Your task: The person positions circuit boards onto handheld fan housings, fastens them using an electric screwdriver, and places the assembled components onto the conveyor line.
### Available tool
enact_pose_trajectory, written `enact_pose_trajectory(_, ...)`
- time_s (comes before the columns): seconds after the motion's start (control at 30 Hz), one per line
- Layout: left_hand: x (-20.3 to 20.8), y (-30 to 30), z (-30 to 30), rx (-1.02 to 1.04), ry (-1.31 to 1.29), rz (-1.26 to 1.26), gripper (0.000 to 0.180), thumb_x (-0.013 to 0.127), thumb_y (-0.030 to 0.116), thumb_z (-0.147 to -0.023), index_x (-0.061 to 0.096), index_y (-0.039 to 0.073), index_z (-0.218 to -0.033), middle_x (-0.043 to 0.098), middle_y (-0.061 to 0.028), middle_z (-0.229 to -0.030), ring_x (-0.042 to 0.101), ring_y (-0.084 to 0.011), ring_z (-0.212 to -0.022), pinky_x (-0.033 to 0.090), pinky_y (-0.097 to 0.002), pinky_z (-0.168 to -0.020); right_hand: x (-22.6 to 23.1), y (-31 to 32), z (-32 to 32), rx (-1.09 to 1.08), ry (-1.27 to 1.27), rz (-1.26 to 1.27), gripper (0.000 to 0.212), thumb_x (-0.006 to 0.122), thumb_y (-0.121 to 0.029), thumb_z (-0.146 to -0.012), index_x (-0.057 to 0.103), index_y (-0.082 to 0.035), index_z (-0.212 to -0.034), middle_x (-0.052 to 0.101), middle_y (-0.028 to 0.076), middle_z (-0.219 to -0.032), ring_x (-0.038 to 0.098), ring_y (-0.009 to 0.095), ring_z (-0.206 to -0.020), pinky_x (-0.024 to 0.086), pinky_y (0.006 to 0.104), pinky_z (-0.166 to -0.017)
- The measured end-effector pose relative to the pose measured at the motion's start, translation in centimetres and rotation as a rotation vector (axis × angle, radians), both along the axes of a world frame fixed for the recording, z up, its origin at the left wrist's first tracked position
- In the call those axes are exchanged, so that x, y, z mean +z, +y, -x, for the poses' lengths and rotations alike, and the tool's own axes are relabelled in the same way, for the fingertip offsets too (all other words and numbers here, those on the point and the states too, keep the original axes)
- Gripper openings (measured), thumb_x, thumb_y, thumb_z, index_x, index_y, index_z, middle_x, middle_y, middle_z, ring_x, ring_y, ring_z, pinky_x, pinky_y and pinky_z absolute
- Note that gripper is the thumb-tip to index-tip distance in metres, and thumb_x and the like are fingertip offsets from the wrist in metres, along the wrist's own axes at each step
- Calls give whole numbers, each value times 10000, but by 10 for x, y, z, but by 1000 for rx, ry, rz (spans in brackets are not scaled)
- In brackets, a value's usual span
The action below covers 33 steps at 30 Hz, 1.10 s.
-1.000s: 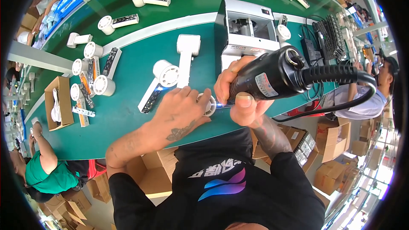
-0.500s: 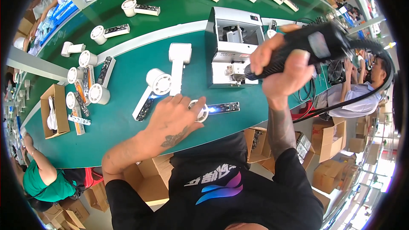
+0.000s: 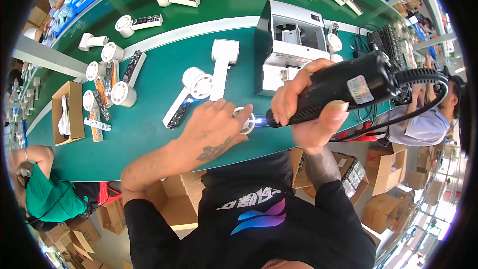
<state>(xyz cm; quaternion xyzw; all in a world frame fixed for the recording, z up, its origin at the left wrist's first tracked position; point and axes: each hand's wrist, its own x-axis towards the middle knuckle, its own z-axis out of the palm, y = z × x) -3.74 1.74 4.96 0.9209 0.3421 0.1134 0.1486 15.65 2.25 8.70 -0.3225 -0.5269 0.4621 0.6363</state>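
My left hand [image 3: 215,128] grips the round vented head of a white handheld fan unit [image 3: 245,121] lying on the green bench, thumb and index finger around its rim. Light shines from the bare circuit board in its handle. A black corded electric screwdriver [image 3: 343,92] is wrapped in my right hand [image 3: 314,114], tilted, its nose over that handle; the body hides its tip and the handle's far end. Just beyond my left hand lie another fan unit [image 3: 198,82] with its board showing and a white one [image 3: 225,52] turned face down.
A grey and white screw feeder [image 3: 289,45] stands behind the screwdriver. More fan units [image 3: 123,93] cluster on the left beside an open cardboard box [image 3: 68,114], and several line the far green surface [image 3: 219,7]. The screwdriver's cable [image 3: 423,102] loops at right. Co-workers sit at both sides.
My right hand has brought the screwdriver from the screw feeder's front down toward me, over the fan unit's handle. My left hand keeps its hold; the whole view has shifted slightly.
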Motion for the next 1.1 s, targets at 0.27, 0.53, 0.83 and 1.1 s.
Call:
enact_pose_trajectory(0.27, 0, -1, 0, 10, 20, 19, 587, 796, 313, -800, 607, 18, -1271, 616, -95, -875, 614, -244, -892, 489, -365, -745, -11, -4, 7, 21, 13, 37, 796, 691, -667, -844, 422, -16, -1213, 489, 81, -602, 474, 170, -438, 408, 316, -414)
enact_pose_trajectory(0.53, -2, -1, -1, 20, 24, 18, 592, 799, 319, -795, 609, 19, -1268, 624, -98, -884, 619, -247, -890, 489, -364, -741, -11, -6, 4, 38, -38, -18, 785, 664, -667, -866, 413, -15, -1221, 510, 87, -640, 470, 163, -454, 417, 321, -441)
enact_pose_trajectory(0.83, -8, -2, 1, 6, -12, -10, 608, 804, 309, -788, 597, 9, -1274, 598, -91, -889, 597, -241, -903, 473, -355, -738, -13, -8, 1, 62, -5, 23, 791, 665, -692, -849, 390, -67, -1249, 477, 67, -649, 470, 165, -475, 407, 314, -452)
enact_pose_trajectory(1.1, -16, -4, 4, -3, -91, -48, 623, 818, 273, -761, 591, 9, -1278, 568, -96, -900, 577, -252, -902, 464, -364, -739, -16, -9, -2, 59, 7, -30, 751, 594, -718, -882, 385, -88, -1231, 471, 56, -654, 459, 157, -473, 410, 314, -447)
